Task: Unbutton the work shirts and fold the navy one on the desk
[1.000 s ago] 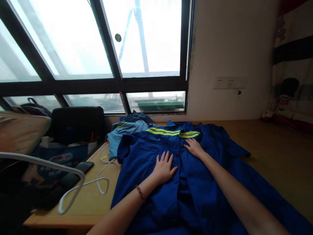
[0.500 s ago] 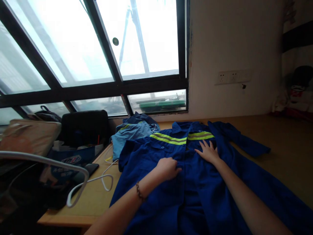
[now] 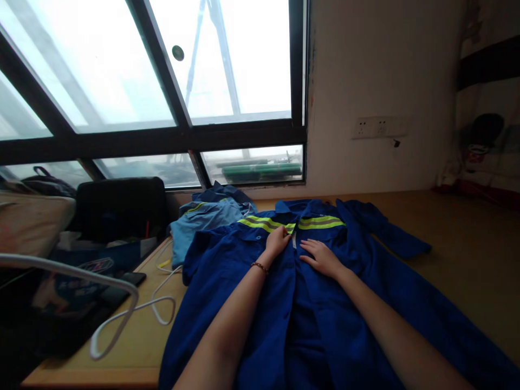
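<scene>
Your left hand (image 3: 278,242) pinches the front edge of the blue jacket (image 3: 314,311), which lies on the bench (image 3: 150,346); your right hand (image 3: 323,258) rests loosely spread on its other front panel.

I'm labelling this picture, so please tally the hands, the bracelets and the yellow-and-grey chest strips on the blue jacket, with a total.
Hands (left hand, right hand): 2
Bracelets: 1
Chest strips: 2
Total: 5
</scene>
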Tool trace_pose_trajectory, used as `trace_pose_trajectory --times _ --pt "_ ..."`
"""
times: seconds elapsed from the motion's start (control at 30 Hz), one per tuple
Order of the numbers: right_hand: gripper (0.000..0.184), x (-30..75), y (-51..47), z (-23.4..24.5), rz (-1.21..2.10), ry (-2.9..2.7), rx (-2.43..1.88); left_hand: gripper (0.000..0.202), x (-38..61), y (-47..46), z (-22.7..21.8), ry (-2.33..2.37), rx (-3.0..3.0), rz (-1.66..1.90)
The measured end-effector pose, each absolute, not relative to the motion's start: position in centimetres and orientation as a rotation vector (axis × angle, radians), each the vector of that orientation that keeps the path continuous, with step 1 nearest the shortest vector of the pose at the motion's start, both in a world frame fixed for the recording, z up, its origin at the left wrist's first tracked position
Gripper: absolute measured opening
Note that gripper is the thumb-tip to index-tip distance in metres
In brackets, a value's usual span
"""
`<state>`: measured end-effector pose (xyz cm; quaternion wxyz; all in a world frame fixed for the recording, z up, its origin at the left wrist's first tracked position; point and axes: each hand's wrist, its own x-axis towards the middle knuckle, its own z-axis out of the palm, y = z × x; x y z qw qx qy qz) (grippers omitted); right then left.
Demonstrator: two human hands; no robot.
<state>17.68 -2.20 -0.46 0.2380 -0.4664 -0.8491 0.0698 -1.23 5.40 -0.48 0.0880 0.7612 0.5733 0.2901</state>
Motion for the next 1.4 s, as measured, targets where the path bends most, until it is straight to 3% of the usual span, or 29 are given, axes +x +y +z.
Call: trace_pose_trajectory --times 0.23,0.47,0.67,0.93,1.03,1.2,1.4 --pt "0.037 16.6 -2.8 0.8 0.100 -2.298 -1.365 0.018 -3.3 6.7 -0.9 1.673 1.804 1.399" --pt "0.048 11.2 1.4 1.8 0.029 -1.883 -2.015 0.012 -2.6 5.7 -1.1 1.433 2.048 1.290" --pt "0.031 11.2 3.4 0.0 0.072 -1.911 -1.895 0.009 -2.4 5.1 -1.3 1.319 2.170 1.213" --pt "0.032 11.7 3.6 -0.3 0.101 -1.843 -1.919 0.005 -2.2 4.9 -1.1 1.274 2.143 1.198" --pt "0.033 11.7 3.6 -0.3 0.193 -1.727 -1.934 0.006 -2.1 4.8 -1.2 1.207 2.040 1.221" --pt "0.018 12.6 4.0 -0.5 0.478 -1.504 -1.807 0.011 -2.0 4.8 -1.3 1.122 1.713 1.246" --pt "0.034 14.0 4.3 0.6 0.805 -1.477 -1.501 0.015 -1.1 4.9 -0.8 1.122 1.383 1.352"
